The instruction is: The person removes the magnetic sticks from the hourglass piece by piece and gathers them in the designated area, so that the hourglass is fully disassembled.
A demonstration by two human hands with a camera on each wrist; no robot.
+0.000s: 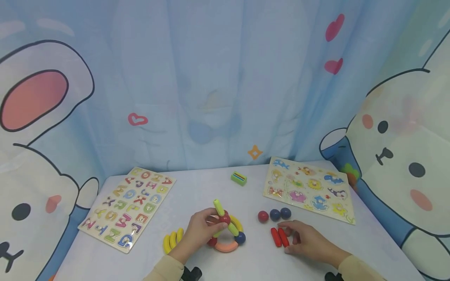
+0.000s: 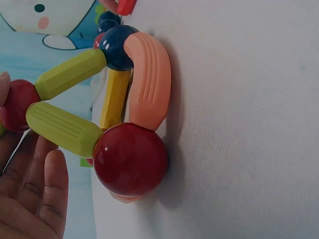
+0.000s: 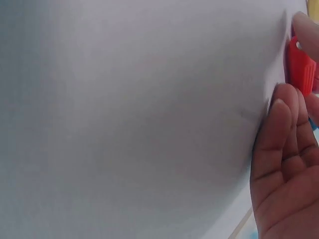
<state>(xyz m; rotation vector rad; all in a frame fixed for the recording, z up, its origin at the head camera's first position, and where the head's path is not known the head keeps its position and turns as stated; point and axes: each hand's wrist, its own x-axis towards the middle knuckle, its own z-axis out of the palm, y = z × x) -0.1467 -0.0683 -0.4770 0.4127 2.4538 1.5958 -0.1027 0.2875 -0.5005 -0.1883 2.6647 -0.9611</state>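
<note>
My left hand (image 1: pixel 201 229) pinches the upper red ball (image 1: pixel 225 219) of a magnetic rod-and-ball figure. A lime rod (image 1: pixel 218 207) points up from that ball, and two more lime rods slope down to the base. The base shows a peach curved rod (image 2: pixel 148 82), a yellow curved rod (image 1: pixel 236 223), a blue ball (image 1: pixel 240 238) and a large red ball (image 2: pixel 130 159). To the right, two short red rods (image 1: pixel 275 237) lie side by side. My right hand (image 1: pixel 311 241) holds the nearer red rod (image 3: pixel 300 67) between thumb and index finger, at its ends.
Left of my left hand lie several yellow curved rods (image 1: pixel 172 240). Beyond the red rods sit a loose red ball (image 1: pixel 263 216) and two blue balls (image 1: pixel 275 214). A letter puzzle board (image 1: pixel 128 207), an animal puzzle board (image 1: pixel 306 190) and a small green block (image 1: pixel 239 178) lie farther back.
</note>
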